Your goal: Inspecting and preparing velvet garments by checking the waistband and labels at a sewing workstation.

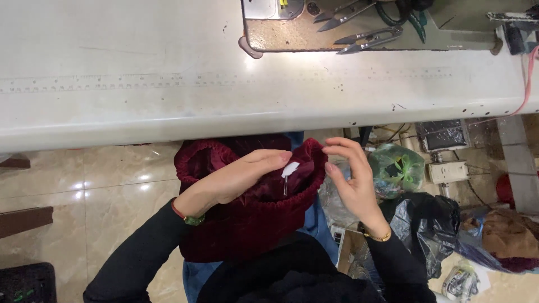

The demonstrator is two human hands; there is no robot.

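A dark red velvet garment [252,219] with a gathered elastic waistband lies on my lap, below the table's front edge. My left hand [241,177] lies over the waistband, its fingertips pinching the fabric beside a small white label [290,169]. My right hand [351,179] hovers just right of the label, fingers curled and apart, touching the band's edge lightly or not at all. Both arms wear black sleeves, with a bracelet on each wrist.
A white sewing table [168,95] spans the top. A sewing machine base [337,28] with thread snips [368,40] and scissors [342,14] sits at its far edge. Plastic bags [426,224], a green bag [396,168] and fabric scraps lie on the tiled floor at right.
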